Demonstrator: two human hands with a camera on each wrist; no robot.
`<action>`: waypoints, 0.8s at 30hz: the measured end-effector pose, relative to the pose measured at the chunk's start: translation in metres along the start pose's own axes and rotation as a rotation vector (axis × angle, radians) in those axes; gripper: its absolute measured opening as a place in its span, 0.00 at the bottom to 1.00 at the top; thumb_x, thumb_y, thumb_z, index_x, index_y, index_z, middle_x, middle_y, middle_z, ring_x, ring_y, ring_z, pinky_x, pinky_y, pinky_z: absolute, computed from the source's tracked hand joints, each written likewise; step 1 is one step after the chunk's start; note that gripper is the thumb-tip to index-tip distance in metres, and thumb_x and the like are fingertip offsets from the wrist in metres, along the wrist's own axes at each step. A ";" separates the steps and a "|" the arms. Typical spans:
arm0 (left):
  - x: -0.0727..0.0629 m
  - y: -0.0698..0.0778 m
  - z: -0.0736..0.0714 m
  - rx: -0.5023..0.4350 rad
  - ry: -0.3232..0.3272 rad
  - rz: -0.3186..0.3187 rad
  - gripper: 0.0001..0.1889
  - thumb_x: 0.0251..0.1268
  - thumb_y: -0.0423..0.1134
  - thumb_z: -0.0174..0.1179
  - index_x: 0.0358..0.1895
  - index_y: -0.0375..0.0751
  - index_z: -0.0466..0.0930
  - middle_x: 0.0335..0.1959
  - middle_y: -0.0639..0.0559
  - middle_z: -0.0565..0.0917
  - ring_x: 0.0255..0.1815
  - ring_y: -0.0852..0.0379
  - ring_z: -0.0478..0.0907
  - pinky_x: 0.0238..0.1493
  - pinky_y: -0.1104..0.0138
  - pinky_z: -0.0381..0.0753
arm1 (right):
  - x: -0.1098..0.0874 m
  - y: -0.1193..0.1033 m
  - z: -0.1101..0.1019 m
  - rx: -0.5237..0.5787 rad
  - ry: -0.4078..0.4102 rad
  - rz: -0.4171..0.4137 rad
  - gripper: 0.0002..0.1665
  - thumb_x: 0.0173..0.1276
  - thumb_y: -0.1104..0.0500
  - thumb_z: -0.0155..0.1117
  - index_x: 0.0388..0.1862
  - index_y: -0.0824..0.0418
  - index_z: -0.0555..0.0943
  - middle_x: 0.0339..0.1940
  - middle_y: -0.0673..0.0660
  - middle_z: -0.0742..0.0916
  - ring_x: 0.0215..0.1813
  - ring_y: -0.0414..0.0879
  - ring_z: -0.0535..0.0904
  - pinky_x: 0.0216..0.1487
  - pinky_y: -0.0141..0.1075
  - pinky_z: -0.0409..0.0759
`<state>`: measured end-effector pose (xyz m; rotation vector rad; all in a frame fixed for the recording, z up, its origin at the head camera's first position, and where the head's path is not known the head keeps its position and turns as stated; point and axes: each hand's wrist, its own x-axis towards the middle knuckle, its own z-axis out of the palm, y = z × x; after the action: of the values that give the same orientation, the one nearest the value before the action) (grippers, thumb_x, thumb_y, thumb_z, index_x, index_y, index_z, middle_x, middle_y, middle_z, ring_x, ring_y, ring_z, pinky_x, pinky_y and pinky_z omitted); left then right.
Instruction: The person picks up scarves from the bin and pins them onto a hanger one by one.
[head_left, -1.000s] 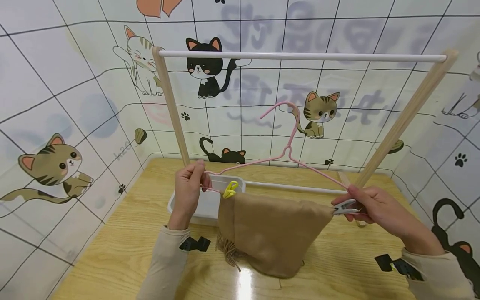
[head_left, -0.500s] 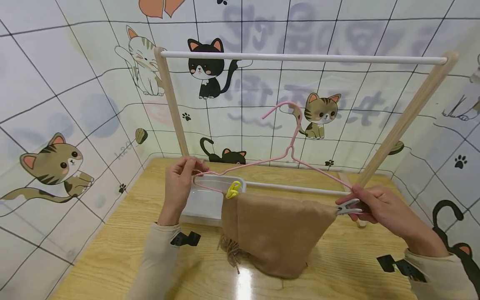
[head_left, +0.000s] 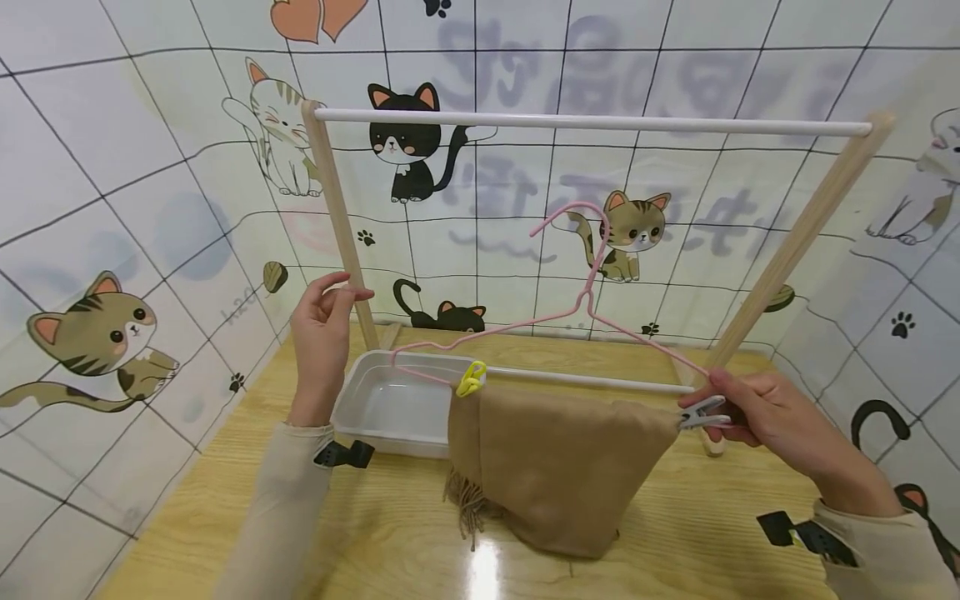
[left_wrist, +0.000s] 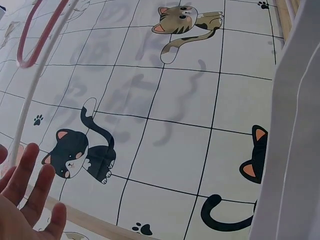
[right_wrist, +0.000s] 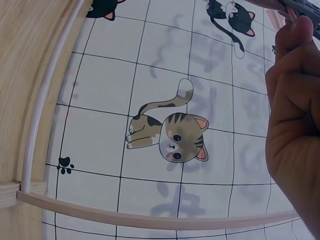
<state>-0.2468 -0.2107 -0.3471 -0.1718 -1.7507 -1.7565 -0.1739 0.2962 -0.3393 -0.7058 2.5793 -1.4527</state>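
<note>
A pink hanger (head_left: 587,303) is held up by my right hand (head_left: 780,425), which pinches its right end in the head view. From its lower bar hangs a tan fringed scarf (head_left: 570,471). A yellow clip (head_left: 472,379) fastens the scarf's left side and a grey clothespin (head_left: 703,412) its right corner, close to my right fingers. My left hand (head_left: 322,346) is raised apart from the hanger, beside the rack's left post, holding nothing. In the left wrist view its fingers (left_wrist: 39,197) are spread. The right wrist view shows my curled right hand (right_wrist: 297,105) at the edge.
A drying rack with a white top rail (head_left: 592,122) and wooden posts (head_left: 798,242) stands behind the hanger. A white plastic tray (head_left: 390,446) sits on the wooden table (head_left: 405,533) at left, partly behind the scarf. Cat-printed cloth (head_left: 480,242) surrounds the table.
My left hand has let go of the hanger's left end and moved left and up, away from it. The right hand keeps its grip, and the hanger and scarf have shifted slightly right.
</note>
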 end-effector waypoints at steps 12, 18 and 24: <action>0.033 -0.006 -0.006 0.079 0.148 -0.057 0.10 0.76 0.40 0.60 0.54 0.43 0.80 0.41 0.58 0.87 0.45 0.61 0.78 0.38 0.70 0.67 | -0.004 -0.002 -0.011 -0.086 0.073 -0.011 0.32 0.88 0.57 0.33 0.45 0.66 0.88 0.20 0.52 0.85 0.15 0.45 0.69 0.15 0.40 0.66; 0.047 -0.012 -0.006 0.099 0.190 -0.099 0.18 0.75 0.41 0.61 0.62 0.38 0.77 0.54 0.50 0.82 0.55 0.63 0.75 0.55 0.68 0.73 | -0.004 -0.002 -0.019 -0.078 0.078 0.013 0.32 0.88 0.56 0.33 0.47 0.67 0.87 0.21 0.54 0.86 0.18 0.44 0.73 0.17 0.40 0.69; 0.059 -0.021 -0.006 0.116 0.203 -0.125 0.21 0.74 0.43 0.62 0.65 0.41 0.75 0.60 0.53 0.79 0.63 0.61 0.72 0.64 0.66 0.69 | -0.003 -0.004 -0.027 -0.111 0.093 0.021 0.32 0.88 0.55 0.34 0.46 0.66 0.87 0.21 0.56 0.86 0.18 0.46 0.73 0.17 0.40 0.67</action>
<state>-0.3020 -0.2384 -0.3345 0.1630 -1.7395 -1.6875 -0.1783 0.3172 -0.3218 -0.6355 2.7467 -1.3772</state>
